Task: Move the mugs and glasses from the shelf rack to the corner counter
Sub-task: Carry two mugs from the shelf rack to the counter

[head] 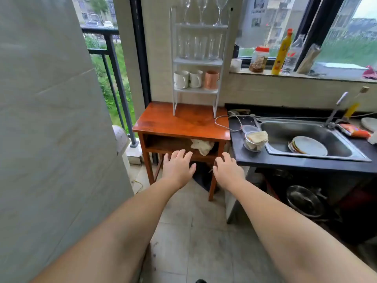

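Upper centre of the frame, the white shelf rack stands on a wooden table, mugs lowest, glasses above, none moved yet. Below, left hand and right hand reach forward, fingers spread, holding nothing. Right of the table, a cable trails toward the sink.

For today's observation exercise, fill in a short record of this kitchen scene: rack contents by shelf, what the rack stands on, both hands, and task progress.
top shelf: three wine glasses
middle shelf: three clear tumblers
bottom shelf: two white mugs and a copper-coloured mug
rack: white shelf rack standing on a wooden side table
left hand: empty, fingers spread, reaching forward
right hand: empty, fingers relaxed, reaching forward
progress: all mugs and glasses in view are on the rack
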Tool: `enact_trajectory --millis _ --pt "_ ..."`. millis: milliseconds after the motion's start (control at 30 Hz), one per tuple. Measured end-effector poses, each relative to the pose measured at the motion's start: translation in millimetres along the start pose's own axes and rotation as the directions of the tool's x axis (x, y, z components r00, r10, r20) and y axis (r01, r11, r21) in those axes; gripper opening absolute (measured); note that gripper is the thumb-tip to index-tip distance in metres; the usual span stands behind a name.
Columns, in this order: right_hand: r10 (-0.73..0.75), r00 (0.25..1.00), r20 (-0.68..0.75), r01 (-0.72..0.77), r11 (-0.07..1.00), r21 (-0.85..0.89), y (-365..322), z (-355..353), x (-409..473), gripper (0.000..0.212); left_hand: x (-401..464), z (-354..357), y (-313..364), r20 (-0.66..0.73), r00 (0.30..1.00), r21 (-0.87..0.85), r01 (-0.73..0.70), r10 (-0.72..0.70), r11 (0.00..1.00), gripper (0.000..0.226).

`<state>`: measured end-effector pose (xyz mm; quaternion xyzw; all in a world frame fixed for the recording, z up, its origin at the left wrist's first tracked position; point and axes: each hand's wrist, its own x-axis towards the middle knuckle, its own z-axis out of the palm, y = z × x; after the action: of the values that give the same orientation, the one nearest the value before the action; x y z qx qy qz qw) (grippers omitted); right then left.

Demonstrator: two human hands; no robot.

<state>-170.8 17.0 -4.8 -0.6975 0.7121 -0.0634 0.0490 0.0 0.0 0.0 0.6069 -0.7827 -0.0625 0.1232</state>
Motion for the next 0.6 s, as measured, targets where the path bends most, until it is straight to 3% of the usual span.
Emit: enact_trajectory --millis 600 --pt "-0.044 0.997 -0.065 0.038 0.995 -0.089 43 1 335 0.033 337 22 -35 0.085 0.994 -0.181 0.078 -0.063 0.980 0.054"
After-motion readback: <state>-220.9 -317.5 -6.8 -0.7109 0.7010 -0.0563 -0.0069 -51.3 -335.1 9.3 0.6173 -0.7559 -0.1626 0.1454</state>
